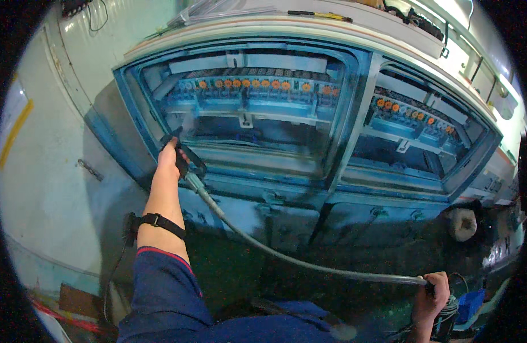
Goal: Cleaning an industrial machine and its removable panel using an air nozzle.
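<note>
The long, cream-white top (258,28) of a blue metal cabinet (360,114) ran across the upper part of the view, bending at its ends. On it, towards the left, lay a loose heap of clear plastic (218,12). Near the middle lay a slim yellow-and-black tool (319,15), and dark, tangled items (416,22), too unclear to identify, sat further right. Inside the cabinet's left opening, a pale blue crosswise rail (218,108) carried a row of small orange toothed wheels (246,83).

Dim, bluish; glare upper right; shadow on pale wall (52,177); grainy; edges bent, corners black
</note>
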Action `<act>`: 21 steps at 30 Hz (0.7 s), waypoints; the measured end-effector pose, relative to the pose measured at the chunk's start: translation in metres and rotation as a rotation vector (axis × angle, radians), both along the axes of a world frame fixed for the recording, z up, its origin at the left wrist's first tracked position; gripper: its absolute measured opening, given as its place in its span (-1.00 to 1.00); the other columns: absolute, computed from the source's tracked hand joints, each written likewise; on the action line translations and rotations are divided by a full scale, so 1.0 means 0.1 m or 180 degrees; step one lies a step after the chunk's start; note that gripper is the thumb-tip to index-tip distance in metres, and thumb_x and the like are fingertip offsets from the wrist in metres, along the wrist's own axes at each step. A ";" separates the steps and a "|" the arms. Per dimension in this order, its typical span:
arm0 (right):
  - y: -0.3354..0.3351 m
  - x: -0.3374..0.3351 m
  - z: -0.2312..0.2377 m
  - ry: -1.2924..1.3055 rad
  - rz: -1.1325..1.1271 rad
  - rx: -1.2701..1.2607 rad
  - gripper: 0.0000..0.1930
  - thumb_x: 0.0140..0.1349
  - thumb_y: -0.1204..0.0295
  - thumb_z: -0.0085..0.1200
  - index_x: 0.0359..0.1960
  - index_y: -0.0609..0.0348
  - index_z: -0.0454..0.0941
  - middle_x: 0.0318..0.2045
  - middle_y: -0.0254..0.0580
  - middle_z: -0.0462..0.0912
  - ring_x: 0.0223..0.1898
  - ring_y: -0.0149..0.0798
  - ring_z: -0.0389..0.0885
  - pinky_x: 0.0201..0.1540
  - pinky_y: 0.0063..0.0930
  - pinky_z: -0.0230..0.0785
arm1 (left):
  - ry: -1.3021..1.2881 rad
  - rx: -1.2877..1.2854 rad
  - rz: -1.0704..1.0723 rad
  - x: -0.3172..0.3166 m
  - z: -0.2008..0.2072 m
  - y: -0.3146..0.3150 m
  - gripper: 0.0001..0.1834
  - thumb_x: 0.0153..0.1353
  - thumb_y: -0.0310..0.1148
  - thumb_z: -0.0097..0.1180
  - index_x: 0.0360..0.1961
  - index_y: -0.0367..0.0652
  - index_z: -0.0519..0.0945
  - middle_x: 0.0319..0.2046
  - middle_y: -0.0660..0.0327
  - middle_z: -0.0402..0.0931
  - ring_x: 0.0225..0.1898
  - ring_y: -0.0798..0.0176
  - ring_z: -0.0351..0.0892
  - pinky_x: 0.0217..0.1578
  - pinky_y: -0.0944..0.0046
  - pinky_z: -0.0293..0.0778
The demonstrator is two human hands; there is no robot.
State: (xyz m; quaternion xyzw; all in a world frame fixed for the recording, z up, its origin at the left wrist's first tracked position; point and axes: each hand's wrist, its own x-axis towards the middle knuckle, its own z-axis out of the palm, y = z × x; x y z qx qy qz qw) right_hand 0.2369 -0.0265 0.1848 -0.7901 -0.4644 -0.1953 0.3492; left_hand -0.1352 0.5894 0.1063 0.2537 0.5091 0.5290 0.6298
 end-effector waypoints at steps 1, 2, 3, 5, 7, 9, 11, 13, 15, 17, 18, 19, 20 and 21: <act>-0.03 0.00 0.00 -0.0018 0.0015 -0.0085 -0.75 -0.09 0.72 0.26 -0.41 0.21 0.45 -0.49 -0.14 0.48 -0.45 -0.16 0.46 -0.36 -0.37 0.32 | 0.0002 0.0003 0.0001 0.00 0.00 0.00 -0.72 0.37 -0.14 0.18 -0.33 -0.06 0.43 -0.65 0.29 0.34 -0.66 0.25 0.36 -0.60 0.11 0.38; -0.06 0.00 -0.01 -0.0037 0.0020 -0.0177 -0.75 -0.09 0.72 0.27 -0.42 0.21 0.46 -0.49 -0.14 0.49 -0.45 -0.17 0.47 -0.36 -0.36 0.32 | 0.0084 -0.0020 -0.0068 0.05 0.04 -0.06 -0.72 0.37 -0.14 0.17 -0.34 -0.07 0.43 -0.65 0.29 0.34 -0.66 0.25 0.37 -0.60 0.11 0.38; -0.06 -0.01 -0.02 -0.0037 0.0007 -0.0182 -0.75 -0.09 0.72 0.27 -0.42 0.21 0.46 -0.49 -0.14 0.49 -0.45 -0.17 0.47 -0.36 -0.36 0.32 | 0.0165 -0.0042 -0.0140 0.10 0.07 -0.11 -0.71 0.37 -0.13 0.17 -0.34 -0.07 0.42 -0.65 0.29 0.34 -0.65 0.25 0.37 -0.60 0.11 0.38; -0.05 -0.04 -0.03 -0.0059 0.0018 -0.0167 -0.75 -0.09 0.70 0.28 -0.41 0.21 0.47 -0.49 -0.15 0.49 -0.45 -0.16 0.47 -0.37 -0.36 0.31 | 0.0122 -0.0090 -0.0126 0.13 0.13 -0.15 -0.71 0.37 -0.13 0.17 -0.35 -0.07 0.42 -0.65 0.29 0.34 -0.66 0.24 0.37 -0.60 0.11 0.38; -0.05 -0.11 -0.01 -0.0048 0.0010 -0.0187 -0.75 -0.08 0.69 0.29 -0.41 0.21 0.48 -0.49 -0.15 0.49 -0.46 -0.17 0.46 -0.39 -0.38 0.30 | 0.0087 -0.0136 -0.0104 0.09 0.11 -0.13 -0.70 0.37 -0.13 0.17 -0.35 -0.07 0.41 -0.65 0.28 0.34 -0.66 0.24 0.36 -0.60 0.10 0.39; -0.08 -0.16 -0.02 -0.0064 -0.0014 -0.0210 -0.75 -0.08 0.69 0.30 -0.40 0.21 0.49 -0.49 -0.16 0.49 -0.47 -0.19 0.46 -0.41 -0.39 0.29 | -0.0096 -0.0132 -0.0296 0.04 0.07 -0.08 -0.69 0.37 -0.12 0.17 -0.36 -0.07 0.41 -0.66 0.28 0.34 -0.66 0.24 0.37 -0.60 0.10 0.39; -0.13 -0.17 -0.10 0.0095 -0.0117 -0.0262 -0.76 -0.05 0.68 0.31 -0.40 0.20 0.50 -0.49 -0.16 0.48 -0.48 -0.22 0.45 -0.44 -0.42 0.27 | -0.0015 -0.0143 -0.0321 0.02 0.09 -0.07 -0.69 0.37 -0.11 0.17 -0.36 -0.07 0.41 -0.66 0.28 0.34 -0.67 0.24 0.36 -0.60 0.11 0.39; -0.14 -0.25 -0.08 0.0159 -0.0141 -0.0272 -0.76 -0.05 0.68 0.32 -0.39 0.19 0.50 -0.48 -0.16 0.48 -0.49 -0.24 0.46 -0.46 -0.42 0.27 | 0.0064 -0.0157 -0.0350 0.00 0.06 -0.03 -0.69 0.37 -0.10 0.16 -0.35 -0.06 0.41 -0.66 0.28 0.34 -0.67 0.24 0.36 -0.60 0.11 0.39; -0.14 -0.32 -0.10 0.0236 -0.0164 -0.0258 -0.76 -0.05 0.68 0.32 -0.39 0.19 0.50 -0.48 -0.16 0.49 -0.49 -0.25 0.46 -0.47 -0.43 0.27 | 0.0065 0.0089 -0.0394 -0.10 0.04 0.02 -0.69 0.38 -0.09 0.15 -0.36 -0.05 0.42 -0.65 0.29 0.36 -0.67 0.26 0.37 -0.59 0.13 0.40; -0.15 -0.39 -0.19 0.0367 -0.0090 -0.0266 -0.74 -0.07 0.68 0.35 -0.39 0.19 0.51 -0.48 -0.16 0.50 -0.51 -0.24 0.47 -0.48 -0.42 0.29 | 0.0061 0.0070 -0.0334 -0.20 0.09 0.00 -0.69 0.37 -0.08 0.15 -0.35 -0.05 0.42 -0.65 0.29 0.36 -0.66 0.26 0.38 -0.60 0.14 0.40; -0.13 -0.44 -0.21 0.0384 -0.0095 -0.0260 -0.74 -0.07 0.68 0.35 -0.39 0.19 0.51 -0.48 -0.16 0.50 -0.51 -0.24 0.47 -0.48 -0.42 0.29 | 0.0080 0.0056 -0.0237 -0.27 0.14 -0.04 -0.69 0.37 -0.07 0.15 -0.35 -0.05 0.43 -0.65 0.30 0.37 -0.66 0.27 0.38 -0.60 0.14 0.40; -0.08 -0.51 -0.22 0.0434 0.0016 -0.0351 -0.74 -0.07 0.67 0.36 -0.39 0.19 0.52 -0.48 -0.16 0.50 -0.51 -0.24 0.48 -0.48 -0.42 0.30 | 0.0032 0.0007 -0.0435 -0.45 0.05 0.10 -0.70 0.37 -0.08 0.16 -0.34 -0.04 0.43 -0.65 0.32 0.38 -0.64 0.28 0.39 -0.60 0.16 0.40; -0.05 -0.58 -0.22 0.0472 0.0110 -0.0460 -0.74 -0.08 0.66 0.37 -0.39 0.19 0.52 -0.48 -0.15 0.50 -0.52 -0.24 0.48 -0.49 -0.42 0.31 | 0.0033 -0.0006 -0.0457 -0.51 0.03 0.10 -0.70 0.37 -0.08 0.16 -0.34 -0.04 0.43 -0.65 0.32 0.38 -0.64 0.28 0.39 -0.60 0.16 0.40; -0.03 -0.62 -0.24 0.0510 0.0143 -0.0489 -0.76 -0.08 0.64 0.39 -0.42 0.19 0.53 -0.49 -0.14 0.52 -0.52 -0.20 0.51 -0.48 -0.41 0.32 | 0.0005 0.0110 -0.0482 -0.56 0.00 0.10 -0.69 0.36 -0.08 0.16 -0.34 -0.04 0.42 -0.64 0.31 0.38 -0.64 0.28 0.39 -0.60 0.16 0.40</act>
